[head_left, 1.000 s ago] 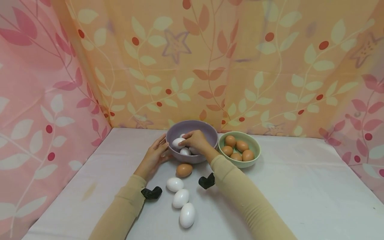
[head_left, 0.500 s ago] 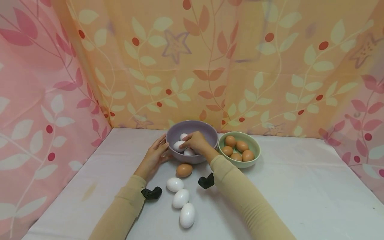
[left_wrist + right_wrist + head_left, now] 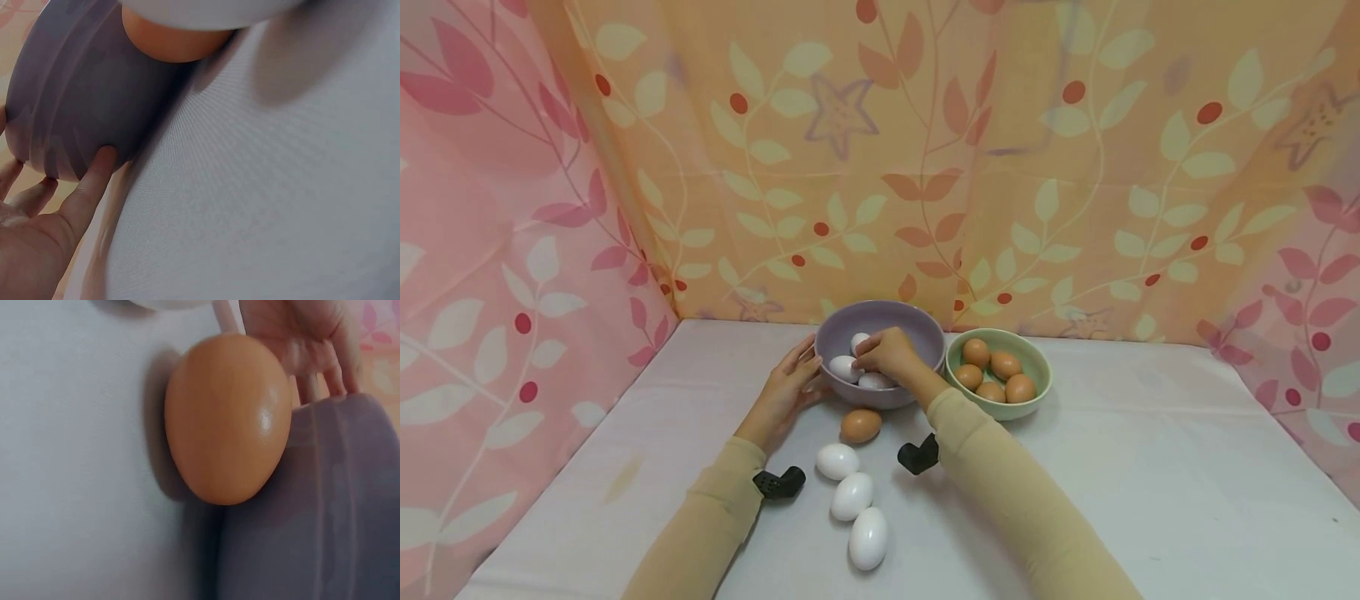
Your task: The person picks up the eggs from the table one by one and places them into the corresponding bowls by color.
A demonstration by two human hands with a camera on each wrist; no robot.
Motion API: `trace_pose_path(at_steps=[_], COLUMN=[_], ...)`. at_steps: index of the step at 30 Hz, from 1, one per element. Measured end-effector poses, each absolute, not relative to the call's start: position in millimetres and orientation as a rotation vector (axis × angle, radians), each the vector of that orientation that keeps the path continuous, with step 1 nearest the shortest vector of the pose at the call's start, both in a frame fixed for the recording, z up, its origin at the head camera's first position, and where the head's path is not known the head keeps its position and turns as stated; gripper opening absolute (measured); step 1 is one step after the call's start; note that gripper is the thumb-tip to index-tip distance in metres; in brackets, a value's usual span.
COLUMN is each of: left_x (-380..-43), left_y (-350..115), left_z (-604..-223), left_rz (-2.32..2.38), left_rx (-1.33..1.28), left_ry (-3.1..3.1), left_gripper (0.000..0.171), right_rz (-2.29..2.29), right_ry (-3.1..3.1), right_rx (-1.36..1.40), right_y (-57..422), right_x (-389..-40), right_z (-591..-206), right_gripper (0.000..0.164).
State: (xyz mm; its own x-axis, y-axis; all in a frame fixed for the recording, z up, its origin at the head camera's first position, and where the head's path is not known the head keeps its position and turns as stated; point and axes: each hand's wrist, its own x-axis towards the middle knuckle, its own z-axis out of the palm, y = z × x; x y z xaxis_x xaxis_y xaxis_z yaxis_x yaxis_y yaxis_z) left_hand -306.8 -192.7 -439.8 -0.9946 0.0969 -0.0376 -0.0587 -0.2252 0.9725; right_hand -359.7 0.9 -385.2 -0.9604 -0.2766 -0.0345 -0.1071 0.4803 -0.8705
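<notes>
Inside a purple bowl (image 3: 925, 385), my right hand (image 3: 889, 354) has its fingertips at the right end of a white egg (image 3: 842, 367); the hand partly hides the other white eggs there. My left hand (image 3: 784, 387) braces the bowl's left side. Its fingers lie loosely extended against the outer wall, as the left wrist view shows too. A brown egg (image 3: 228, 419) lies on the table close to the front of the purple bowl, seen large in the right wrist view. A row of white eggs (image 3: 852, 497) runs from there toward me.
A green bowl (image 3: 1040, 367) with several brown eggs (image 3: 1006, 365) stands at the right of the purple bowl. White cloth covers the table (image 3: 1150, 467). Patterned curtains (image 3: 880, 167) hang behind and at both sides. A black wrist camera (image 3: 778, 483) sits on the left cuff.
The white egg at my right fingertips has come down lower in the purple bowl and shifted slightly left. My left hand and the eggs on the table have stayed in place.
</notes>
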Motion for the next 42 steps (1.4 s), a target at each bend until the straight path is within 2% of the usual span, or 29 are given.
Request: trace_pose_path(at_steps=[6, 17, 28, 42], left_x=[-306.9, -305.5, -305.7, -304.6], left_y=[-192.3, -191.8, -192.3, -192.2], left_z=[-440.7, -440.4, -439.7, -440.1], left_rz=[2.381, 2.392, 2.402, 2.402], left_rx=[0.025, 0.056, 0.06, 0.047], left_ry=[1.899, 1.898, 1.879, 1.887], left_gripper=[0.059, 0.059, 0.061, 0.059], right_rz=[-1.594, -1.782, -1.668, -1.599], right_ry=[2.518, 2.257, 2.196, 2.133], right_rx=[-0.455, -0.511, -0.525, -0.521], right_y=[7.8, 50.9, 84.2, 88.0], right_x=[-344.3, -286.8, -246.7, -218.0], right_z=[-373.8, -361.6, -378.7, -399.2], right_gripper=[0.033, 0.036, 0.048, 0.047])
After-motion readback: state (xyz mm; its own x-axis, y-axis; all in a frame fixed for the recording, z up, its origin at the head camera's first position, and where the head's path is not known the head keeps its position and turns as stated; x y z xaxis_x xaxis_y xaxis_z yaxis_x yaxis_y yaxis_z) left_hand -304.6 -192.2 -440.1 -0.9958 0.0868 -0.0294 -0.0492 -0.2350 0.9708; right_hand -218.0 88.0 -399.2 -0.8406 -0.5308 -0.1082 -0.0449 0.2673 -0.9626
